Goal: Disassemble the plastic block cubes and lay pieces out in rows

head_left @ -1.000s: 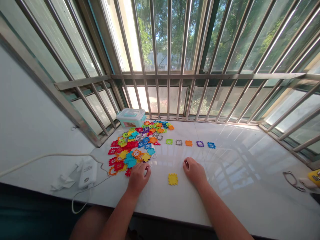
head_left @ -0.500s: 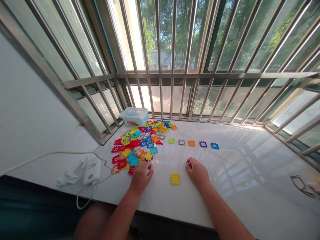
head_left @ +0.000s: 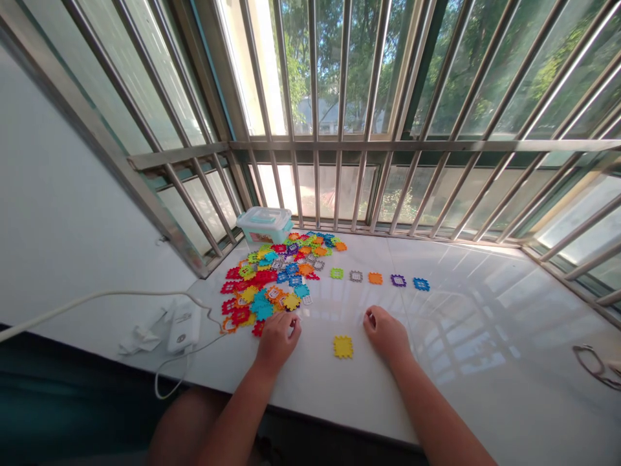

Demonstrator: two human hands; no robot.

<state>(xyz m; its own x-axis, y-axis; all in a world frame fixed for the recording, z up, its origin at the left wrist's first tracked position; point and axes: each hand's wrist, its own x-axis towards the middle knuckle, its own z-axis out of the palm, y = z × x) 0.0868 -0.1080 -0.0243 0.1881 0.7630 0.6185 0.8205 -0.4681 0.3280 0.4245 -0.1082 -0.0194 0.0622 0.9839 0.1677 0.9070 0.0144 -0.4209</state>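
Observation:
My left hand [head_left: 279, 339] rests in a loose curl on the white tabletop, at the near edge of a heap of colourful plastic building pieces [head_left: 266, 277]. A small gap shows between its thumb and forefinger, with nothing visible inside. Loosely closed too, my right hand [head_left: 387, 332] lies to the right of a flat yellow notched square piece [head_left: 343, 347], not touching it. That yellow piece lies between the two hands. Beyond them runs a row of single square pieces: green [head_left: 336, 274], grey [head_left: 356, 276], orange [head_left: 375, 278], purple [head_left: 398, 281] and blue [head_left: 422, 284].
A lidded clear and teal plastic box [head_left: 264, 224] stands behind the heap. On the left are a white power bank-like device [head_left: 184, 329], a cable [head_left: 167, 364] and crumpled tissue [head_left: 143, 338]. Glasses [head_left: 594, 366] lie far right. Metal window bars [head_left: 339, 146] enclose the back.
The view has shifted slightly, so everything appears a little farther right. Both hands and the pieces stay where they were on the table.

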